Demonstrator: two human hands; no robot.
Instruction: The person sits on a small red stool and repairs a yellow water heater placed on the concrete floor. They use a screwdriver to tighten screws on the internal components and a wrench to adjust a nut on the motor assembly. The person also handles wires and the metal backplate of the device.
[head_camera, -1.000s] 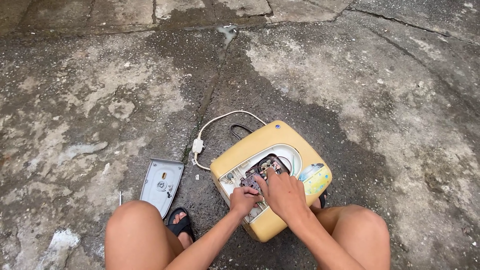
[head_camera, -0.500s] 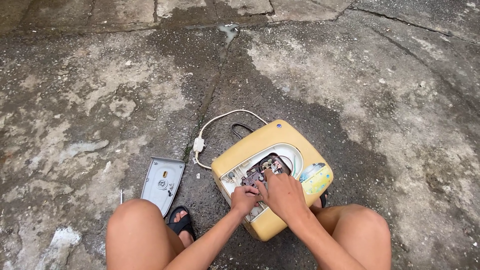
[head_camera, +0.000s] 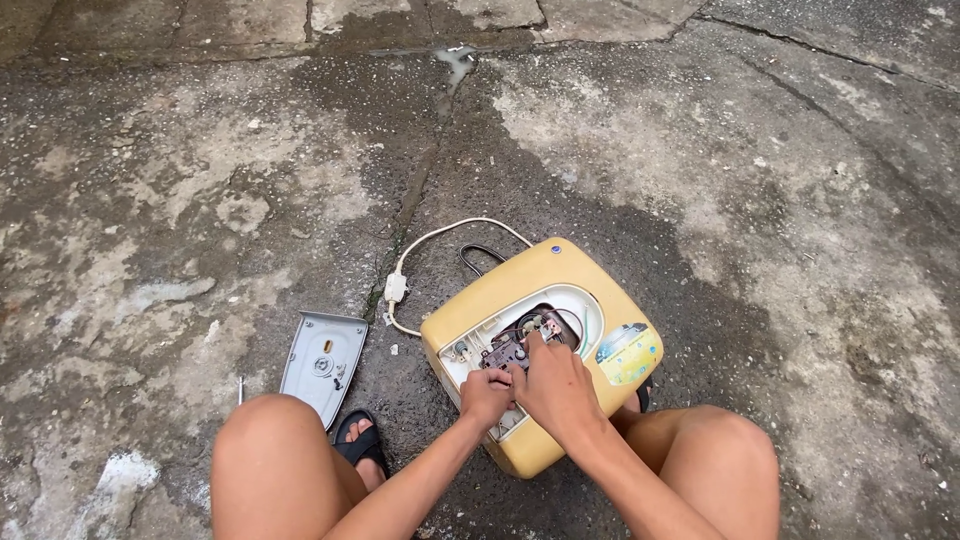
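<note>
Yellow water heater lies opened on wet concrete, wiring exposed. Left hand and right hand pinch its inner parts. Grey cover lies left.

Look to the side and you see a grey plastic cover panel lying flat on the concrete ground, its inner face up with a small round fitting near its middle. Just beside its lower corner you have a black sandal on a foot. A thin metal pin or nail lies near the panel's other edge; you cannot tell which it is. The ground around you is cracked, stained and damp in dark patches, with a small puddle at the top and joints between slabs.
</note>
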